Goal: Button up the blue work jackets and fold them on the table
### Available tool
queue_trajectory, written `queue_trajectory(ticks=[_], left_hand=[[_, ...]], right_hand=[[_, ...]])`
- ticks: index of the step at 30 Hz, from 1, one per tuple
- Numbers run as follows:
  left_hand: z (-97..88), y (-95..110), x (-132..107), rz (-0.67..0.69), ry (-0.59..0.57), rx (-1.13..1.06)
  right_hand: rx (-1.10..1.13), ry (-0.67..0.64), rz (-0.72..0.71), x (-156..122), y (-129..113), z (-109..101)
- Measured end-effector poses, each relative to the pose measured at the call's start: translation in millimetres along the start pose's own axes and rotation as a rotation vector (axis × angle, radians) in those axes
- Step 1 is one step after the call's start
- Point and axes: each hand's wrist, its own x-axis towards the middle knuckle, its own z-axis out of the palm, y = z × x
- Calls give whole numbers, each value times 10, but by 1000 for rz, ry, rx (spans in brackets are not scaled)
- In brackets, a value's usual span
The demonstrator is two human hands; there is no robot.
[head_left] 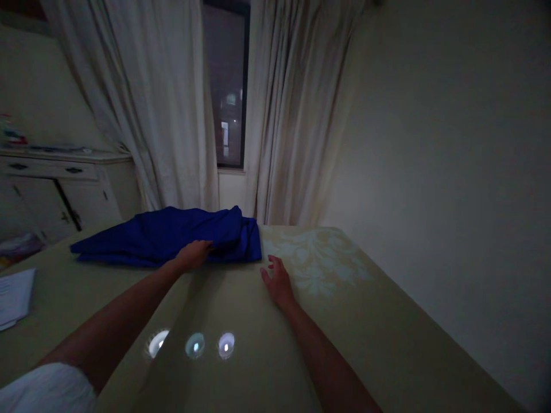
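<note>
A dark blue cloth [172,232], loosely folded and rumpled, lies across the far side of the table [241,321]. What kind of cloth item it is does not show. My left hand [193,255] is closed on the cloth's near edge, a little right of its middle, with the fingertips partly hidden in the fabric. Just off the cloth's right end, my right hand [279,282] hovers over or rests on the tabletop. Its fingers are apart and nothing is in them.
White papers [16,295] lie at the table's left edge. Behind the table hang long pale curtains [297,115] beside a dark window [226,86]. A white cabinet [86,198] stands at the back left. A bare wall [451,172] runs along the right side.
</note>
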Motion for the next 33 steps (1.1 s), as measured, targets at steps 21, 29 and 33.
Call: queue_trajectory(ticks=[21, 29, 33], left_hand=[[341, -77, -1221, -349, -119, -165], [-5, 490, -1479, 16, -558, -785], [-303, 445, -1368, 248, -329, -442]], right_hand=[[153, -156, 300, -466, 51, -2316], [260, -50, 146, -32, -608, -2345], [246, 1, 105, 176, -705, -2443]])
